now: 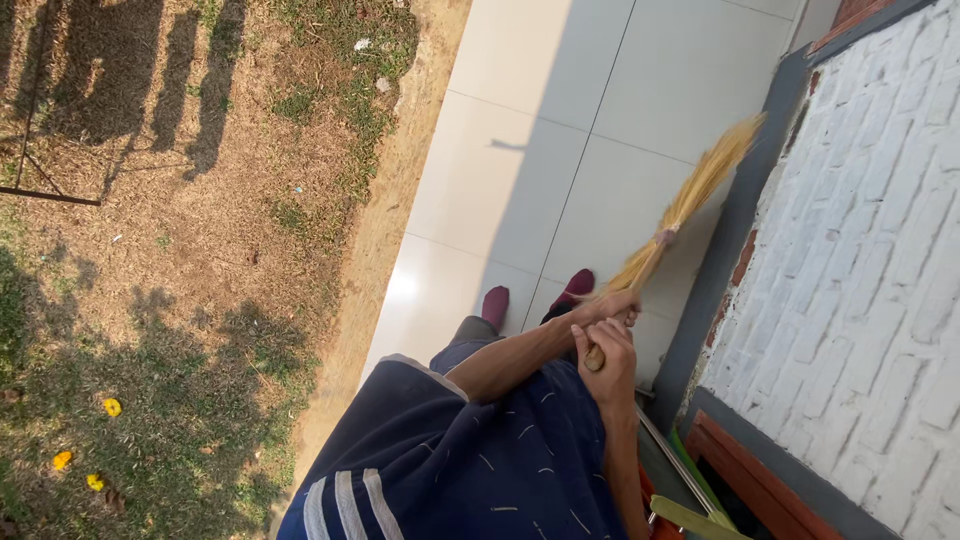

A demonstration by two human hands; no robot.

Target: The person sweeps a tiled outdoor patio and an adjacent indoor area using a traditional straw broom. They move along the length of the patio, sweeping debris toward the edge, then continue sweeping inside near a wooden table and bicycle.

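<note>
Both my hands grip a short straw broom (690, 200). Its yellow bristles point up and to the right over the pale floor tiles (520, 170), close to the grey base strip of the wall. My left hand (608, 306) is closed round the handle higher up, its forearm reaching across from the left. Lower down, my right hand (606, 362) is wrapped round the handle's butt end. My feet in dark red socks (495, 303) stand on the tiles below the broom. A dark blue garment with white stripes covers my body at the bottom.
A white-painted brick wall (870, 250) with a grey base strip (735, 240) runs along the right. Dry grass and bare earth (180, 250) border the tiles on the left, with small yellow flowers (110, 407). A red-brown wooden edge (760, 485) and green and metal strips lie at the bottom right.
</note>
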